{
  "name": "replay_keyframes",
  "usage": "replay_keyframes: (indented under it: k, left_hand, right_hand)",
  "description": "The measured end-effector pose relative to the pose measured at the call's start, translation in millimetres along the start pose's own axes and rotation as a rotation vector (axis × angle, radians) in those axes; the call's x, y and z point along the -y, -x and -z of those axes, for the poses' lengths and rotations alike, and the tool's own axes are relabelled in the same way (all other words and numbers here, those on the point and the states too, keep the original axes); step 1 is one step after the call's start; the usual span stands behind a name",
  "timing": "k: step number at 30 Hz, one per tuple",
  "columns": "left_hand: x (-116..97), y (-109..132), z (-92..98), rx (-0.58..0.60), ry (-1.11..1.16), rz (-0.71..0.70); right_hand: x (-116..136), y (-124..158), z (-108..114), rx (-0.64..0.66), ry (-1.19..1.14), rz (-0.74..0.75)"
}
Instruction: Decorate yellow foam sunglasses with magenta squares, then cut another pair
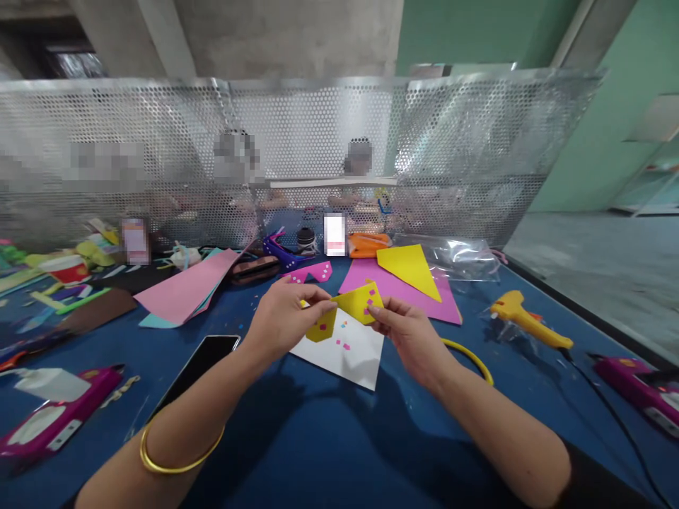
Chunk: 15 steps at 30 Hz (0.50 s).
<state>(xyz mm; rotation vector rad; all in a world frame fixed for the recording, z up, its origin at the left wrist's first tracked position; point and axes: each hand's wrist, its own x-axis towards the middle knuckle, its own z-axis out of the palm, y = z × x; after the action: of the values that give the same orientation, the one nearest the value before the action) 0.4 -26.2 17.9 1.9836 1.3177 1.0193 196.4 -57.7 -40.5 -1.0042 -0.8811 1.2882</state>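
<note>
Between my hands is a yellow foam cut-out with two lobes and small pink squares stuck on it, held just above a white sheet. My left hand pinches its middle and covers part of the left lobe. At the other end, my right hand grips the right edge between thumb and fingers. Several tiny pink squares and a few orange and blue bits lie on the white sheet. Just beyond my left hand rests a pink foam cut-out with pale squares.
Purple foam and yellow foam sheets lie behind my right hand. A yellow glue gun with a cord is at right. At left are a black phone, pink sheets and a magenta device. A perforated metal screen stands behind.
</note>
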Motion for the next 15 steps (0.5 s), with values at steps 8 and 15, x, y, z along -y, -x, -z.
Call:
replay_keyframes:
  k: [8,15]
  left_hand:
    - [28.2,-42.2,20.6,0.05,0.084,0.144]
    - [63.5,-89.4,31.0,0.106,-0.084,0.222]
  right_hand:
    - [11.3,28.6,17.9,-0.24,0.072,0.281]
    - [55.8,98.7,34.1,0.317,0.531,0.806]
